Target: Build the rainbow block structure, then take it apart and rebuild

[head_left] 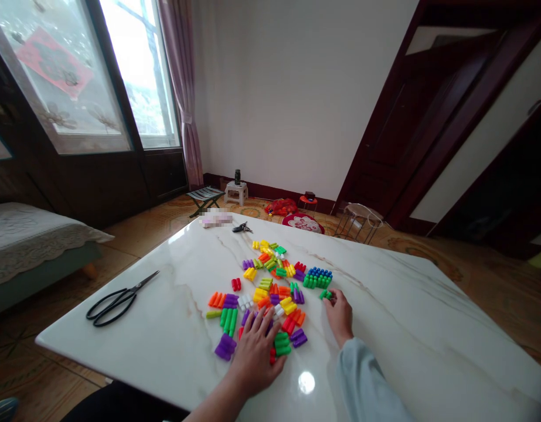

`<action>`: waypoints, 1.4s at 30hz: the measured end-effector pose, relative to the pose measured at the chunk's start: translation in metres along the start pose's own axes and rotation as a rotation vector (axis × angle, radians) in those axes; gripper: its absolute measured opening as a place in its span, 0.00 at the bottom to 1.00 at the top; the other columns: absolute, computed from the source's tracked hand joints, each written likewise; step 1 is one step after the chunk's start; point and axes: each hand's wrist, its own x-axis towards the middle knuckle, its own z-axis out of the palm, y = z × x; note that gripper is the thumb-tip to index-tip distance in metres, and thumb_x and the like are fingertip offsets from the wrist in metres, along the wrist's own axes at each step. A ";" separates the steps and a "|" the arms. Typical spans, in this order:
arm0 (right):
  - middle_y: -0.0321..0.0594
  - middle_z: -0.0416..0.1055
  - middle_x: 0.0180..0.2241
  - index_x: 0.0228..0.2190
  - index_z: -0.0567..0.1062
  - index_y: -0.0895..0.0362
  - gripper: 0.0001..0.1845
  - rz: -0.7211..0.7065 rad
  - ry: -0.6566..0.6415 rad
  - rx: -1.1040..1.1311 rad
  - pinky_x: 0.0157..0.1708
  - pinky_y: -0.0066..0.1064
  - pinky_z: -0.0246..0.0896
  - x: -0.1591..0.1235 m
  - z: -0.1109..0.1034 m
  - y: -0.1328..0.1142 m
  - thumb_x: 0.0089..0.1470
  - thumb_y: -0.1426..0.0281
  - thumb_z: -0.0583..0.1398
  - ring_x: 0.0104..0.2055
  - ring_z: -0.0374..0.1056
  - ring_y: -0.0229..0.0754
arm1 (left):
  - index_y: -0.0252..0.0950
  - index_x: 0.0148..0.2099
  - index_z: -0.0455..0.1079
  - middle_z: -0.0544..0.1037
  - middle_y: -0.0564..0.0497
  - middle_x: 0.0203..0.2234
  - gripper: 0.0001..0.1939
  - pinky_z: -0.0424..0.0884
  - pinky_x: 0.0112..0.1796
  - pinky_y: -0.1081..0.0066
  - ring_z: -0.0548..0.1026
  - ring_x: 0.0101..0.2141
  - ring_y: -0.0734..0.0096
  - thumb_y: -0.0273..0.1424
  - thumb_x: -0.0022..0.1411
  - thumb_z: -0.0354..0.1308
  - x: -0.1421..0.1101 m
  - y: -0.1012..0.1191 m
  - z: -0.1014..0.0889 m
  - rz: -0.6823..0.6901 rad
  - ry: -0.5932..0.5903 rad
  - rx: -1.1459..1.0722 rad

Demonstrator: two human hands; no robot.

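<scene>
Colourful plastic building blocks, shaped like joined tubes, lie scattered over the white marbled table (164, 346). My left hand (258, 351) rests palm down on the near side of this pile, fingers spread. Beside it are a green block (282, 344) and a purple block (225, 347); what lies under the palm is hidden. To the right, my right hand (339, 313) pinches a small green block (325, 294) between thumb and fingers, at the table surface. Just beyond it stands a cluster of blocks (318, 278), green below and blue on top.
Black-handled scissors (121, 302) lie at the table's left, blades pointing away. At the far edge are dark pliers or clippers (242, 228) and a blurred pale item (215, 217). Beyond the table stand a folding stool (206, 196), a white stool (236, 191) and a wire-legged stool (360, 220).
</scene>
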 end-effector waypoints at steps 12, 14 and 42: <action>0.45 0.69 0.31 0.29 0.69 0.56 0.18 -0.044 0.225 0.022 0.33 0.37 0.63 0.002 0.010 -0.004 0.52 0.53 0.56 0.28 0.66 0.43 | 0.44 0.67 0.56 0.47 0.47 0.69 0.36 0.50 0.62 0.41 0.49 0.66 0.43 0.42 0.59 0.58 0.000 0.000 -0.002 -0.030 -0.062 -0.026; 0.44 0.68 0.28 0.24 0.70 0.56 0.21 -0.090 0.188 -0.017 0.34 0.37 0.62 0.000 0.007 -0.006 0.54 0.52 0.54 0.30 0.65 0.44 | 0.44 0.67 0.56 0.47 0.47 0.69 0.36 0.50 0.62 0.41 0.49 0.66 0.43 0.42 0.59 0.58 0.001 0.000 -0.001 -0.031 -0.061 -0.023; 0.48 0.73 0.38 0.31 0.78 0.60 0.18 -0.104 0.102 -0.035 0.35 0.35 0.65 -0.001 0.008 -0.006 0.53 0.60 0.55 0.32 0.69 0.43 | 0.45 0.68 0.56 0.48 0.48 0.69 0.36 0.52 0.61 0.40 0.50 0.66 0.43 0.42 0.58 0.59 -0.001 0.000 -0.002 -0.021 -0.036 -0.006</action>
